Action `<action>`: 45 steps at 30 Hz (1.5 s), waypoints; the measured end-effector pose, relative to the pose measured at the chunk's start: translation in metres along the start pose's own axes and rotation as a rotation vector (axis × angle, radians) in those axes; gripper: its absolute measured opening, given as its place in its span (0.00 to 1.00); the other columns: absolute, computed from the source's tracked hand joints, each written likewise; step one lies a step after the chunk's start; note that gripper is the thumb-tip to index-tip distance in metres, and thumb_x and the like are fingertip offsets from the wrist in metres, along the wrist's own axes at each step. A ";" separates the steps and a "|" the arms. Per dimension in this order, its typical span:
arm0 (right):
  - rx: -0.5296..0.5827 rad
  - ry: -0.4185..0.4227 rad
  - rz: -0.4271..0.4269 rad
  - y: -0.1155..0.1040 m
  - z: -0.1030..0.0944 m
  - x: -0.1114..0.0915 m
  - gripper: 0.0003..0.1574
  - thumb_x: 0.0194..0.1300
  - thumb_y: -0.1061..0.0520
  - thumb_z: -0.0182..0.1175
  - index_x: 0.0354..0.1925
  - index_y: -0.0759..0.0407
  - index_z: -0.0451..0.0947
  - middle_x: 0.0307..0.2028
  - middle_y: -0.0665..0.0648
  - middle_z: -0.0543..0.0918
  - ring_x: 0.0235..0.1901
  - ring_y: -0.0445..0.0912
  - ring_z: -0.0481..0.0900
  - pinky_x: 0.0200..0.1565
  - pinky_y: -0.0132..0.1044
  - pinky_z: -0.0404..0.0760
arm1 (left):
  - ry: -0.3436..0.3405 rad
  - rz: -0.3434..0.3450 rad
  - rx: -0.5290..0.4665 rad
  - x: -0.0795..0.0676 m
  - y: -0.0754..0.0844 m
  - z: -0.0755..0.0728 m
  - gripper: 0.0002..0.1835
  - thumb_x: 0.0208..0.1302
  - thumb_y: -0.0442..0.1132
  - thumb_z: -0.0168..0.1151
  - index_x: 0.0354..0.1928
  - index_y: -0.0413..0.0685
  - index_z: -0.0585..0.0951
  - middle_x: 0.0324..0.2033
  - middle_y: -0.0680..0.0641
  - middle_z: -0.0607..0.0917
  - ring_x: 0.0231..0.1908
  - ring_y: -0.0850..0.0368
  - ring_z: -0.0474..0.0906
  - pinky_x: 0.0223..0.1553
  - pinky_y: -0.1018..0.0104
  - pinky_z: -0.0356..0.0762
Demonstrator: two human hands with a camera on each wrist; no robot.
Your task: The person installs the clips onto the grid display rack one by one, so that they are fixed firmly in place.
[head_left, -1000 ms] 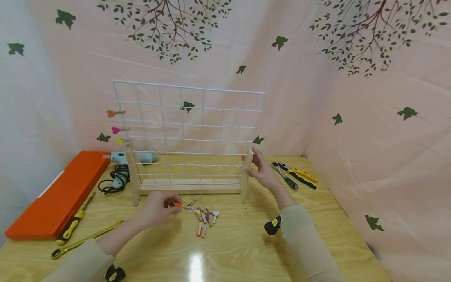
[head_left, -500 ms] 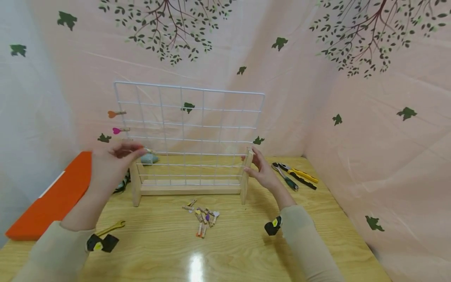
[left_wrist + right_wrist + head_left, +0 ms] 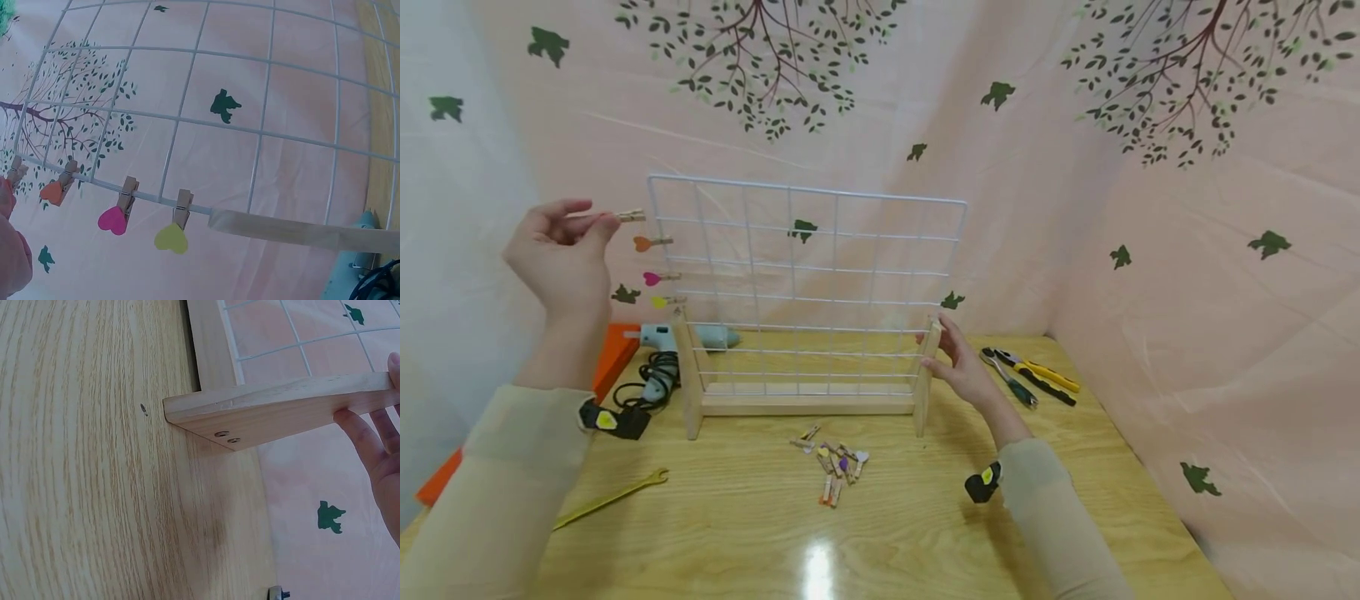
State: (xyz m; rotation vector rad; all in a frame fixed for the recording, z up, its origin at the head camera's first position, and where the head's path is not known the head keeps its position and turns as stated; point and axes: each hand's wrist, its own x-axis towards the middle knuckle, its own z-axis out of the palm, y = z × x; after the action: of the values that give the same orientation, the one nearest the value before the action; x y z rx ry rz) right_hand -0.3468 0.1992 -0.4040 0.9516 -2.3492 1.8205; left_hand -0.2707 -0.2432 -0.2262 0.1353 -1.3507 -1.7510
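My left hand [image 3: 567, 250] pinches a small wooden clothespin [image 3: 631, 215] beside the upper left edge of the white wire grid [image 3: 808, 196]. In the left wrist view that clothespin's tip [image 3: 17, 165] overlaps the grid's corner. Below it, three clothespins with hearts are clipped along the same side wire: an orange one [image 3: 53, 191], a pink one [image 3: 113, 220] and a yellow-green one [image 3: 171, 239]. My right hand [image 3: 962, 362] holds the stand's right wooden upright [image 3: 927, 375], thumb on its near side and fingers behind it.
Several loose clothespins [image 3: 835, 462] lie in a pile before the stand. A glue gun [image 3: 658, 337] with a black cord and an orange box [image 3: 617, 354] are at the left. A yellow wrench [image 3: 613, 497] lies nearer. Pliers [image 3: 1037, 375] and a green-handled tool [image 3: 1011, 379] lie right.
From the pile my left hand has carried a clothespin up and left to the grid's upper left edge. My right hand has stayed on the upright.
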 end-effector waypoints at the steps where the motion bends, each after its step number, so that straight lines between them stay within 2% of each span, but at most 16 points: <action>1: -0.002 0.002 0.004 0.000 0.000 0.000 0.46 0.60 0.64 0.54 0.68 0.41 0.43 0.58 0.70 0.64 0.61 0.58 0.59 0.47 0.45 0.76 | -0.002 -0.005 0.005 0.003 0.000 0.002 0.21 0.35 0.44 0.71 0.36 0.45 0.81 0.28 0.50 0.83 0.32 0.60 0.79 0.42 0.77 0.74; 6: -0.014 0.009 0.014 -0.002 0.000 -0.001 0.46 0.60 0.63 0.55 0.67 0.40 0.45 0.58 0.68 0.65 0.61 0.56 0.60 0.47 0.45 0.76 | -0.012 -0.029 0.004 0.012 -0.001 0.011 0.22 0.33 0.44 0.71 0.35 0.43 0.81 0.27 0.51 0.83 0.32 0.60 0.79 0.42 0.76 0.74; 11: -0.035 0.011 0.024 -0.005 -0.001 0.000 0.46 0.59 0.64 0.56 0.67 0.41 0.45 0.58 0.65 0.67 0.60 0.55 0.61 0.48 0.47 0.74 | -0.021 -0.062 0.049 0.013 -0.004 0.017 0.23 0.32 0.47 0.71 0.35 0.44 0.81 0.27 0.53 0.81 0.30 0.62 0.77 0.42 0.77 0.74; 18: -0.024 0.005 0.034 -0.024 0.003 -0.003 0.46 0.59 0.68 0.54 0.68 0.51 0.43 0.58 0.70 0.65 0.61 0.59 0.59 0.50 0.52 0.72 | -0.059 -0.055 0.153 0.010 -0.007 0.018 0.22 0.37 0.50 0.67 0.37 0.48 0.81 0.30 0.55 0.80 0.33 0.64 0.73 0.43 0.77 0.72; 21: -0.026 0.008 0.034 -0.029 0.004 -0.004 0.45 0.59 0.68 0.54 0.68 0.53 0.42 0.57 0.72 0.64 0.61 0.61 0.59 0.50 0.53 0.71 | -0.091 -0.041 0.208 0.010 -0.009 0.016 0.23 0.40 0.52 0.66 0.41 0.51 0.79 0.34 0.57 0.79 0.35 0.66 0.69 0.43 0.77 0.68; 25: -0.034 0.003 0.011 -0.031 0.004 -0.005 0.46 0.59 0.69 0.53 0.68 0.55 0.41 0.57 0.74 0.64 0.60 0.63 0.59 0.48 0.48 0.74 | -0.105 -0.021 0.266 0.002 -0.007 0.014 0.23 0.46 0.53 0.63 0.46 0.55 0.75 0.40 0.60 0.75 0.38 0.67 0.64 0.39 0.74 0.63; 28: -0.022 -0.008 -0.015 -0.029 0.003 -0.004 0.46 0.59 0.70 0.52 0.68 0.57 0.41 0.56 0.76 0.63 0.59 0.65 0.58 0.44 0.44 0.77 | -0.094 0.017 0.301 -0.012 -0.005 0.013 0.21 0.50 0.50 0.62 0.47 0.56 0.74 0.41 0.60 0.73 0.38 0.67 0.63 0.39 0.74 0.60; 30: -0.007 -0.010 -0.021 -0.027 0.004 -0.004 0.46 0.59 0.71 0.52 0.68 0.56 0.41 0.56 0.76 0.63 0.59 0.66 0.58 0.43 0.41 0.78 | -0.111 0.061 0.329 -0.024 -0.006 0.013 0.19 0.52 0.48 0.62 0.48 0.55 0.74 0.40 0.60 0.73 0.37 0.66 0.63 0.38 0.74 0.59; 33: 0.005 -0.005 -0.014 -0.026 0.004 -0.004 0.46 0.59 0.71 0.52 0.68 0.55 0.42 0.56 0.75 0.63 0.59 0.65 0.58 0.42 0.41 0.78 | -0.191 0.134 0.368 -0.046 -0.011 0.011 0.18 0.53 0.44 0.63 0.47 0.50 0.75 0.38 0.59 0.74 0.36 0.64 0.64 0.36 0.74 0.58; 37: -0.001 0.001 0.001 -0.025 0.004 -0.004 0.46 0.59 0.70 0.53 0.68 0.53 0.41 0.57 0.74 0.64 0.60 0.63 0.59 0.44 0.44 0.77 | -0.374 0.182 0.414 -0.079 -0.022 0.006 0.19 0.54 0.40 0.64 0.48 0.43 0.75 0.37 0.51 0.76 0.34 0.59 0.66 0.32 0.74 0.61; 41: -0.018 -0.002 -0.001 -0.026 0.003 -0.005 0.46 0.60 0.69 0.53 0.68 0.52 0.41 0.57 0.73 0.64 0.60 0.62 0.59 0.44 0.44 0.77 | -0.561 0.162 0.523 -0.105 -0.053 -0.004 0.22 0.54 0.44 0.63 0.50 0.46 0.73 0.38 0.48 0.76 0.34 0.60 0.68 0.31 0.76 0.64; 43: -0.026 -0.003 -0.010 -0.027 0.003 -0.005 0.46 0.60 0.69 0.52 0.68 0.54 0.41 0.57 0.73 0.64 0.60 0.63 0.59 0.44 0.43 0.77 | -0.660 0.139 0.560 -0.117 -0.078 -0.010 0.24 0.53 0.47 0.63 0.52 0.49 0.72 0.38 0.50 0.77 0.34 0.61 0.69 0.30 0.75 0.65; 45: -0.034 -0.005 -0.013 -0.028 0.004 -0.005 0.46 0.60 0.69 0.52 0.68 0.54 0.40 0.57 0.74 0.64 0.60 0.64 0.58 0.45 0.43 0.77 | -0.758 0.121 0.593 -0.132 -0.097 -0.014 0.25 0.53 0.47 0.64 0.53 0.49 0.71 0.38 0.50 0.77 0.35 0.58 0.71 0.29 0.73 0.67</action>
State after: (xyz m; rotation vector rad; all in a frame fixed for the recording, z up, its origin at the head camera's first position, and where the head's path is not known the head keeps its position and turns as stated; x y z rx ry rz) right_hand -0.3286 0.1942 -0.3828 0.9667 -2.3633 1.7694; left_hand -0.2396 -0.1610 -0.3652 -0.3139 -2.3491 -1.2820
